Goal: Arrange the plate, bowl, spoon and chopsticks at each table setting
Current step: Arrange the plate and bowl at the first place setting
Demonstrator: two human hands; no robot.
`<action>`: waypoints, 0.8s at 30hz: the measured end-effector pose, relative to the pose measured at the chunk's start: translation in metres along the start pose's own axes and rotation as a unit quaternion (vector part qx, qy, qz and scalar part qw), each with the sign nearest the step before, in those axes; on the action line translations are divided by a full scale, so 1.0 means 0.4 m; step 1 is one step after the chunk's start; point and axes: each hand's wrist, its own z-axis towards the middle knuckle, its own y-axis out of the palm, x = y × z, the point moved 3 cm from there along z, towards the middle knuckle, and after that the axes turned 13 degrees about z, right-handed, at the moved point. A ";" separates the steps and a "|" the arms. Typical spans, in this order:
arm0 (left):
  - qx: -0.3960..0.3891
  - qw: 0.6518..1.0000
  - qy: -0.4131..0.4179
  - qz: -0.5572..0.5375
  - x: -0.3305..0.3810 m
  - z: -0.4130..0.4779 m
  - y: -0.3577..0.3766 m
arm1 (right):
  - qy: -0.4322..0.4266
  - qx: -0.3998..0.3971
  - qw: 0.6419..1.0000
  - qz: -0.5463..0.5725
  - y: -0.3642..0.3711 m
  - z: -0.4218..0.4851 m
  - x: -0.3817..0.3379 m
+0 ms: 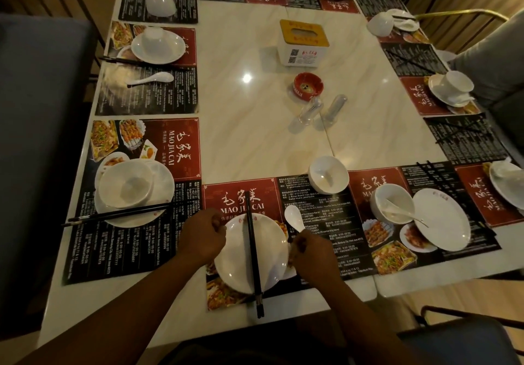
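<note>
Your chopsticks (pixel 253 251) run straight away from you across the plate (pixel 235 268). Left hand (pixel 202 235) grips its rim; right hand (pixel 312 251) is curled, can't tell round what.

Brightness: dim, with a warm amber cast throughout.
Light source: overhead; one small round glare spot shows on the table (pixel 255 137) near its middle.
Sheen: the near plate (pixel 238 254) shows pale highlights.
Shadows: the chair (pixel 42 137) on the left is almost black.
Sharpness: slightly soft; the placemat (pixel 136 251) small print is unreadable and the far settings are smeared.
Distortion: wide-angle; the table edges bow toward the corners.
</note>
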 end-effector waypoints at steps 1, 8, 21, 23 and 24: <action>0.010 1.000 0.005 0.001 0.009 0.002 0.002 | 0.000 0.024 1.000 -0.006 -0.020 0.012 0.009; 0.035 0.998 0.038 -0.020 0.109 0.005 0.024 | -0.028 -0.002 0.999 -0.038 -0.045 0.078 0.045; 0.051 0.997 -0.002 -0.053 0.390 0.049 0.156 | -0.043 -0.033 0.997 0.052 -0.227 0.110 0.232; 0.030 0.994 -0.053 -0.094 0.423 0.067 0.191 | -0.055 -0.032 0.997 0.048 -0.254 0.110 0.255; 0.023 0.992 -0.066 -0.105 0.437 0.077 0.207 | -0.052 -0.039 0.997 0.041 -0.262 0.111 0.265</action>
